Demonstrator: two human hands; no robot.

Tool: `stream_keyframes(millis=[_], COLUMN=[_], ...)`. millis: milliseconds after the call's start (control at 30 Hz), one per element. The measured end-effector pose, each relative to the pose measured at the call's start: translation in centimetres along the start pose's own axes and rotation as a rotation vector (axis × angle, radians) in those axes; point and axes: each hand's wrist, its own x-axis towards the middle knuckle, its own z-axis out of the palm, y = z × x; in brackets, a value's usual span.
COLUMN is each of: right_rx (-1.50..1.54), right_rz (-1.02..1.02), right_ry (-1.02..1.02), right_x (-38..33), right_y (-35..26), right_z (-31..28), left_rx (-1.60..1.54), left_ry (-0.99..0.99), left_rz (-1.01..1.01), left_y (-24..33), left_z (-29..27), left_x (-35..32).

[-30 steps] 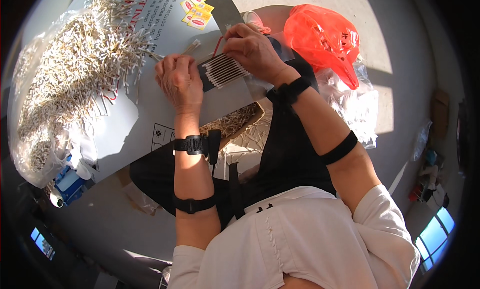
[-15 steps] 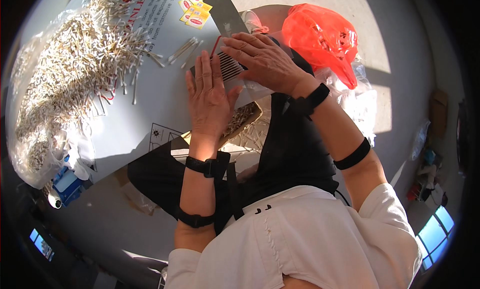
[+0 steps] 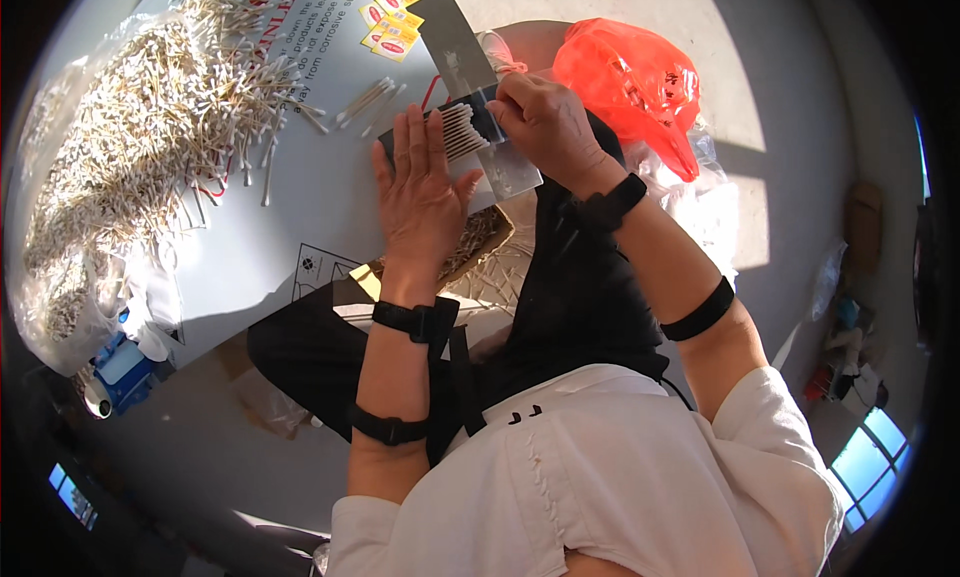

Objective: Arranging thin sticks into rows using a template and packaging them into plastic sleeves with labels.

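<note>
A row of cotton swabs (image 3: 462,132) lies side by side on a dark flat piece (image 3: 488,125) at the right edge of the grey board. My left hand (image 3: 420,192) rests flat over the left end of this row, fingers stretched out and thumb apart. At the row's right end my right hand (image 3: 550,132) is closed with fingers curled under. What it grips is hidden. Below that hand a shiny greyish strip (image 3: 512,172) juts past the board's edge. A few loose cotton swabs (image 3: 366,101) lie just beyond my left fingertips.
On the left of the grey board (image 3: 250,247) a big heap of swabs (image 3: 150,127) spills from a clear bag. Yellow packets (image 3: 396,35) lie at the far edge. A box of swabs (image 3: 485,242) sits below my hands, a red plastic bag (image 3: 630,87) at right.
My right hand has gone from lying flat with fingers spread over the swabs to closed, a little to the right. That bares the row's right end and the shiny strip. My left hand stays put.
</note>
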Motion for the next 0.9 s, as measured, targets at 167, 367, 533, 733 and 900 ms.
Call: stream_keyframes(millis=[167, 367, 533, 733, 900], right_rx=[-0.333, -0.393, -0.481, -0.217, 0.1], right_rz=[0.006, -0.049, 0.051, 0.303, 0.356], right_ry=[-0.359, -0.506, -0.521, -0.516, -0.392], right_x=[1.8, 3.9, 4.0, 3.9, 3.1], right_y=[-2.8, -4.3, -4.2, 0.3, 2.0], right_z=[0.3, 1.2, 1.7, 0.7, 1.5], left_rx=[-0.004, 0.038, 0.043, 0.06, 0.038], left_ry=[0.037, 0.015, 0.017, 0.086, 0.136], left_rz=[0.004, -0.02, -0.039, -0.111, -0.155], left_y=[-0.4, 0.0, 0.2, 1.2, 1.9], left_z=[0.3, 0.5, 0.5, 1.7, 2.3], left_x=[-0.2, 0.2, 0.2, 0.7, 1.2])
